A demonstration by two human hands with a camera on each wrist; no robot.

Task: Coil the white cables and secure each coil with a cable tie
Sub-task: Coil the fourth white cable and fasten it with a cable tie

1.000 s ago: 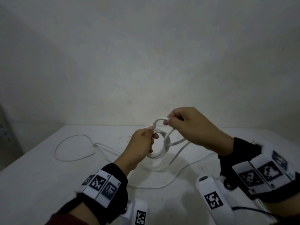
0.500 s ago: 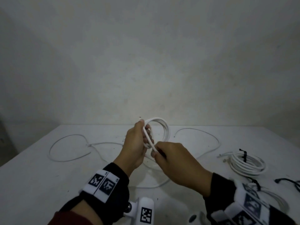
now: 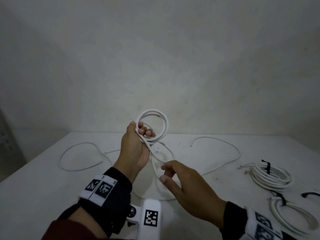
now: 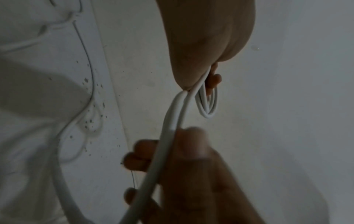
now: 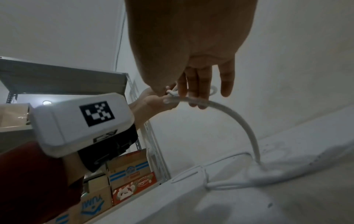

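Note:
My left hand (image 3: 142, 135) grips a small coil of white cable (image 3: 166, 126) upright above the table, fingers curled through the loops. From the coil a strand (image 3: 153, 163) drops to the table. My right hand (image 3: 163, 174) sits lower on that strand and holds it loosely between thumb and fingers. The left wrist view shows the coil (image 4: 207, 106) below the left palm and the right hand (image 4: 172, 159) around the strand (image 4: 172, 119). In the right wrist view the cable (image 5: 239, 118) arcs from the right hand's fingers (image 5: 197, 91) down to the table.
The white table (image 3: 52, 196) carries slack cable at left (image 3: 61, 159) and right (image 3: 216, 140). At the right lie a tied coil (image 3: 271, 178), another tied coil (image 3: 285, 218) and a loose black tie (image 3: 310, 194). A metal shelf with cardboard boxes (image 5: 130, 169) stands to the left.
My right hand laid a loop onto the coil, then slid down the trailing strand towards me. The left hand has lifted the coil a little higher.

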